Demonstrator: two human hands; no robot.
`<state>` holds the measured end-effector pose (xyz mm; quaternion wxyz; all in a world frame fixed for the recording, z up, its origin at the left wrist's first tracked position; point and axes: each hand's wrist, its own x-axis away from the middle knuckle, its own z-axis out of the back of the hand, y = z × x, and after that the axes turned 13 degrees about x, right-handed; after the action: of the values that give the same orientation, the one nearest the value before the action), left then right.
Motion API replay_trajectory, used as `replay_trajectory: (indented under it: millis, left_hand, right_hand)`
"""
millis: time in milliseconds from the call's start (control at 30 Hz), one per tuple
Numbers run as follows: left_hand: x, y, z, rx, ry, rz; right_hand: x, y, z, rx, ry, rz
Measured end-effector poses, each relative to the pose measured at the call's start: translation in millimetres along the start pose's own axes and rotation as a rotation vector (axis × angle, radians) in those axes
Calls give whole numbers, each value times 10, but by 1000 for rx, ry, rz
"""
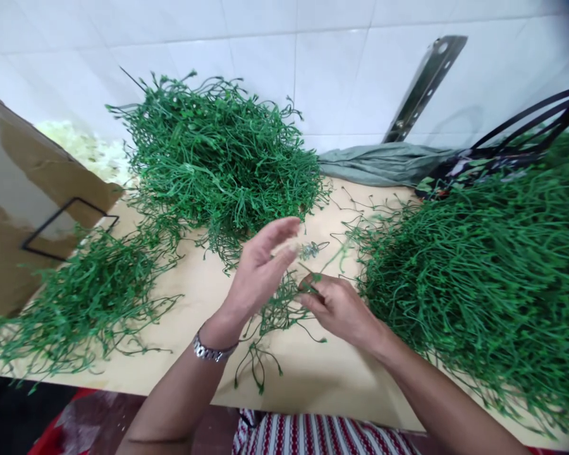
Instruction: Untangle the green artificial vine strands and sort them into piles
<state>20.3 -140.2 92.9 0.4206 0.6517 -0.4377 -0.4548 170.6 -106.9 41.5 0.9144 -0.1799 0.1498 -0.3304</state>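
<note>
My left hand (262,268), with a metal watch (213,351) on its wrist, is raised over the middle of the table. Its fingers are stretched out and the thumb stands apart; the fingertips are a little blurred. Just to its right, my right hand (340,309) pinches a thin green stem (332,258) between thumb and forefinger. Below both hands a small tangle of green stems (277,313) lies on the tabletop, partly hidden by them. Behind the hands is a small bunch of pale, greyish bits (309,251).
Large heaps of green stems stand at the back (218,158) and the right (483,265); a looser pile (95,297) lies left. A cardboard box (23,189) borders the left side. Grey-green cloth (384,163), a dark-handled bag (455,174) and a metal bracket (424,88) are along the tiled wall.
</note>
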Motion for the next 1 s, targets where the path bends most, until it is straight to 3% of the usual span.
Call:
replay_trajectory:
  millis: [67, 167, 233, 333, 467, 600, 700, 833, 933, 1000]
  left_hand:
    - [95, 29, 90, -363, 7, -153]
    - [265, 18, 155, -709, -221, -204]
    - [348, -27, 151, -824, -337, -209]
    - [403, -112, 126, -868, -344, -236]
    - [436, -213, 105, -792, -335, -275]
    - [480, -312, 134, -674, -264, -282]
    - [481, -337, 208, -464, -112, -107]
    - [427, -286, 286, -29, 47, 180]
    - [382, -242, 280, 183, 71, 240]
    - [365, -237, 258, 253, 80, 231]
  right_hand:
    - [14, 24, 32, -2, 20, -46]
    - [28, 23, 76, -32, 25, -58]
    - [36, 9, 92, -58, 33, -59]
    - [52, -5, 99, -106, 47, -66]
    - [78, -10, 98, -192, 56, -52]
    - [118, -2, 109, -307, -62, -28]
    - [144, 43, 142, -366, -80, -54]
    - [122, 84, 206, -293, 85, -88]
    - [63, 22, 229, -247, 201, 29]
    - [17, -45, 217, -248, 210, 117]
